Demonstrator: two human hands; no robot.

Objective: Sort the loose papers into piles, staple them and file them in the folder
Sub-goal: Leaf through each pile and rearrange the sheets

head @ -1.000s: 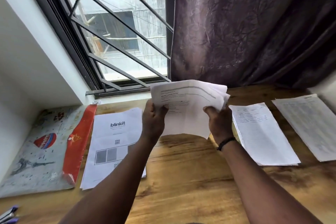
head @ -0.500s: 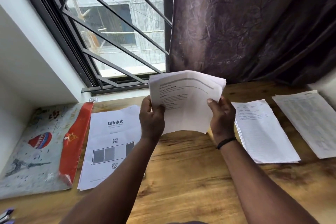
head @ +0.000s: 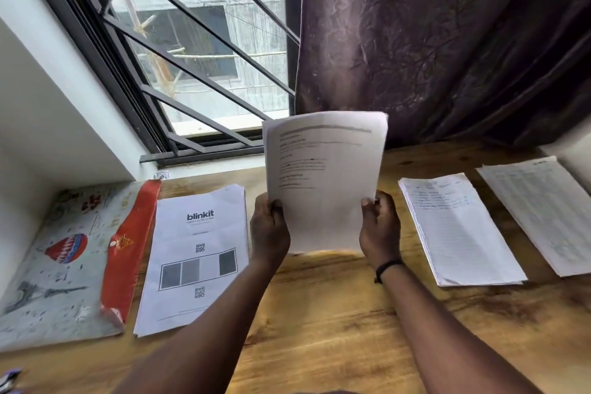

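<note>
I hold a stack of printed papers (head: 324, 182) upright above the wooden table. My left hand (head: 268, 230) grips its lower left edge and my right hand (head: 379, 230) grips its lower right edge. A pile topped by a "blinkit" sheet (head: 195, 256) lies flat to the left. Two more piles lie to the right: one with fine printed lines (head: 457, 230) and one at the far right (head: 543, 211). The folder (head: 60, 262), pale with an illustrated cover and a red flap, lies at the far left.
The wooden table (head: 319, 329) runs under everything. A barred window (head: 198, 42) is behind on the left and a dark curtain (head: 447, 42) hangs behind on the right. A small purple-tipped object (head: 9, 377) shows at the bottom left corner.
The held papers have gone from fanned and tilted to squared up and upright. Both hands have slid down to the stack's lower corners.
</note>
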